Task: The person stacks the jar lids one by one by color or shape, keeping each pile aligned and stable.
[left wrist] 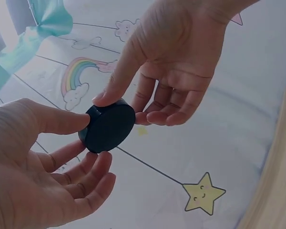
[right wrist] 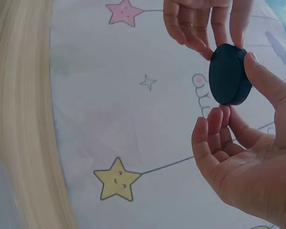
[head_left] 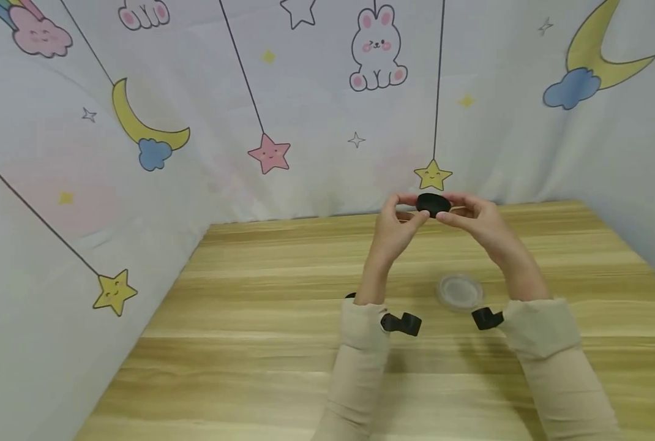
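Note:
A dark, flat, round disc with a thick edge (head_left: 433, 204) is held up above the table's far edge. My left hand (head_left: 395, 231) pinches one side of it between thumb and fingers. From the opposite side my right hand (head_left: 487, 225) pinches it as well. In the left wrist view the disc (left wrist: 109, 126) turns a plain dark face to the camera. The right wrist view shows the disc (right wrist: 227, 75) tilted nearly on edge, with both thumbs at its rim. What the disc is, I cannot tell.
On the wooden table (head_left: 261, 294), below the hands, lies a shallow clear round container or lid (head_left: 460, 291). Black camera mounts (head_left: 401, 324) sit at both sleeve cuffs. A white cloth printed with stars, moons and a rabbit (head_left: 327, 110) hangs behind the table and at its sides.

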Tool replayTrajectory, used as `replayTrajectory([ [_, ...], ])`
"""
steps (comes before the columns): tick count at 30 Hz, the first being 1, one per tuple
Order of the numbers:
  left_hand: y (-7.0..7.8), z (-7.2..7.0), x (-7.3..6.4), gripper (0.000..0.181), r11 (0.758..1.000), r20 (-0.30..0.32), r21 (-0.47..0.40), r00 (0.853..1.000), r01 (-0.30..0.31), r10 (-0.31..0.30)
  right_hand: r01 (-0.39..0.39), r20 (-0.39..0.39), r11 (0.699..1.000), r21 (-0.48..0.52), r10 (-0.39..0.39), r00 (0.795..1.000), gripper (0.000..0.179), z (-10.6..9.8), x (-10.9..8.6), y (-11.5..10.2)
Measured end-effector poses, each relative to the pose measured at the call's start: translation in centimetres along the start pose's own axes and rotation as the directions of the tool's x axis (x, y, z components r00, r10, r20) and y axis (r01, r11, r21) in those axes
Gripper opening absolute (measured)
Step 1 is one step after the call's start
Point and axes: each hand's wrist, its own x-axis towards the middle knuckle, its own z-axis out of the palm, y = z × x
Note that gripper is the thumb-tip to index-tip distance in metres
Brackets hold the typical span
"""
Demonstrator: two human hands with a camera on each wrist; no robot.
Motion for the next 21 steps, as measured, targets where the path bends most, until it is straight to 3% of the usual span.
replayTrajectory([
  [9,1.8,-3.6,-2.0,0.032,1.000,0.006,0.020,1.000,-0.011,0.011,0.064,0.013,0.998,0.014,-0.064,0.998,0.054,3.4,-0.5,-1.9],
  [21,1.4,-6.4,-3.7,0.031,0.996,0.057,0.068,0.997,0.053,-0.057,0.078,0.030,0.996,-0.032,-0.077,0.997,0.053,6.2,-0.9,-2.1],
])
